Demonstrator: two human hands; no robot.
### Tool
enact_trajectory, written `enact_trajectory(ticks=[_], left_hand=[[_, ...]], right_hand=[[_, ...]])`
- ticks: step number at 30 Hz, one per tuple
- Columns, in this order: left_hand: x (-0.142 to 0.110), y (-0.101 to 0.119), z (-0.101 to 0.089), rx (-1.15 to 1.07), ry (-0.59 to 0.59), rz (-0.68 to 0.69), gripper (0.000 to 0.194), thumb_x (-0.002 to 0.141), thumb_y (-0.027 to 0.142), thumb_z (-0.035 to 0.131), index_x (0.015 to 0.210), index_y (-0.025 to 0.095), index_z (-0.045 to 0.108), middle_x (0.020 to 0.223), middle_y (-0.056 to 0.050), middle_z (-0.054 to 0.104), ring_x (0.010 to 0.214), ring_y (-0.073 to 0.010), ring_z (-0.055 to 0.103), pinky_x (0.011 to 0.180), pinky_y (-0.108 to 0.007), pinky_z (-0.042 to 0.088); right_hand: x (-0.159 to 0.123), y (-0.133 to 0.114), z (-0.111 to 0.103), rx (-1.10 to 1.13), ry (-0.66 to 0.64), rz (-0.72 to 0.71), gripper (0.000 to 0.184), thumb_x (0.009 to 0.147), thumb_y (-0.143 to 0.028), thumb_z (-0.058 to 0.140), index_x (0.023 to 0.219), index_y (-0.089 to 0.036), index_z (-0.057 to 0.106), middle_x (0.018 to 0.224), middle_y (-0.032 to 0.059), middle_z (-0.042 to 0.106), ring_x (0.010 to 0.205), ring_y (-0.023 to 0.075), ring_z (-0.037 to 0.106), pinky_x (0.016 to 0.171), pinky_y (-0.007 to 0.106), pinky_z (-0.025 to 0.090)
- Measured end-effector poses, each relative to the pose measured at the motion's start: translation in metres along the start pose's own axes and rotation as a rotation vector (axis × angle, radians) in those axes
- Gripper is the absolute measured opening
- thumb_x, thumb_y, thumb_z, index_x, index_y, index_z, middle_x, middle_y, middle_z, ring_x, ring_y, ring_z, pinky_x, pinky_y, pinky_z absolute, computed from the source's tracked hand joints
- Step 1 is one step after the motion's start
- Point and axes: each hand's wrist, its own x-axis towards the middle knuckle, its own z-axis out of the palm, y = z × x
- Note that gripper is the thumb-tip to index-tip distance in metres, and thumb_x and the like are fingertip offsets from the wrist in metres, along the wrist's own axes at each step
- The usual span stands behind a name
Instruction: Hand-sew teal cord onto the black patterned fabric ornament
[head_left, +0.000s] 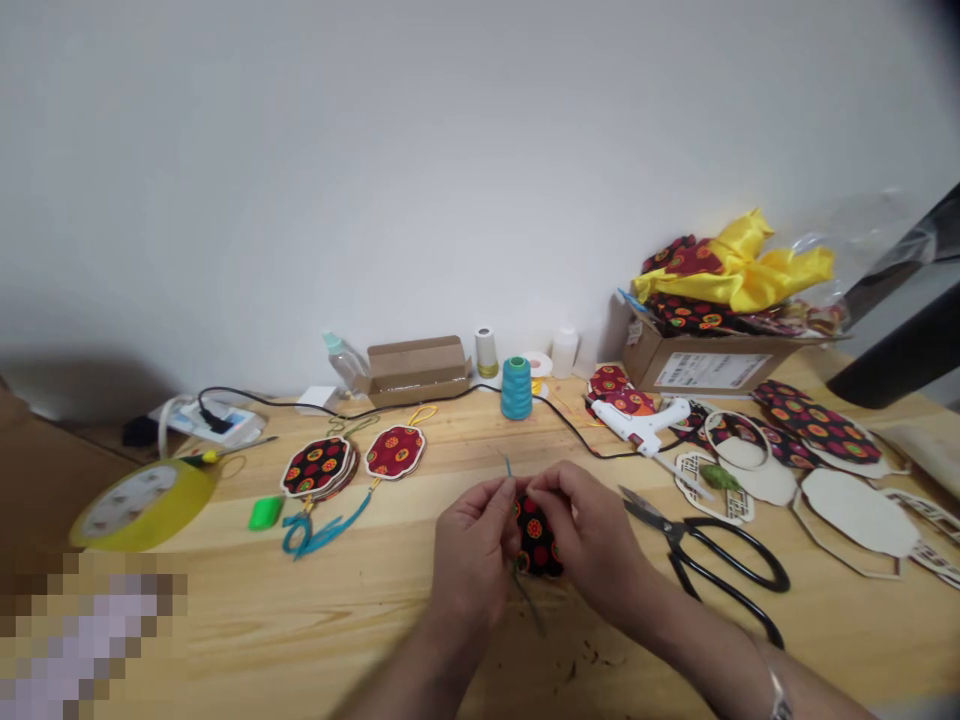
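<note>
My left hand point(472, 545) is closed in a pinch, and a short end of teal thread point(508, 466) sticks up from its fingertips. Close beside it, my right hand point(589, 530) pinches at the top of a black fabric piece point(535, 532) with red and orange round motifs. The fabric piece sits between both hands, partly covered by the fingers. A dark green cord point(531, 605) trails below it towards the table's front. What lies right between the fingertips is hidden. Large black-handled scissors point(705, 545) rest open to the right of my right hand.
A teal thread cone point(517, 388) stands behind my hands. A white glue gun point(643, 425) and wooden cutouts lie at right, before a cardboard box point(705, 365) of fabric. Finished patterned ornaments point(395, 452), a green case point(265, 513) and a yellow tape roll point(142, 500) lie left.
</note>
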Motion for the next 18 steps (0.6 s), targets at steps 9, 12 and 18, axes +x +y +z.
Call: enact_trajectory(ticks=[9,12,18], left_hand=[[0.001,-0.0013,-0.007,-0.114,-0.076,-0.134,0.028,0.066,0.034,0.069,0.078,0.009,0.07,0.048,0.009,0.024,0.044,-0.0033,0.016,0.04,-0.017,0.014],[0.0014,-0.0014,-0.008,-0.131,-0.084,-0.136,0.029,0.068,0.032,0.069,0.083,0.008,0.07,0.05,0.008,0.026,0.045,-0.0033,0.017,0.041,-0.016,0.015],[0.0018,-0.0004,-0.0071,-0.137,-0.068,-0.109,0.03,0.067,0.034,0.07,0.082,0.008,0.07,0.049,0.008,0.025,0.045,-0.0026,0.018,0.041,-0.015,0.017]], right_hand=[[-0.0073,0.0065,0.0048,-0.207,-0.059,-0.258,0.019,0.088,-0.015,0.037,0.076,-0.017,0.052,0.076,0.0052,0.057,0.069,0.0157,0.05,0.062,0.027,0.039],[-0.0088,0.0071,0.0051,-0.209,-0.065,-0.247,0.02,0.088,-0.016,0.036,0.076,-0.017,0.052,0.075,0.005,0.056,0.069,0.0158,0.049,0.062,0.028,0.038],[-0.0109,0.008,0.0059,-0.21,-0.087,-0.232,0.018,0.087,-0.015,0.038,0.074,-0.017,0.051,0.074,0.0044,0.054,0.068,0.0156,0.047,0.061,0.028,0.037]])
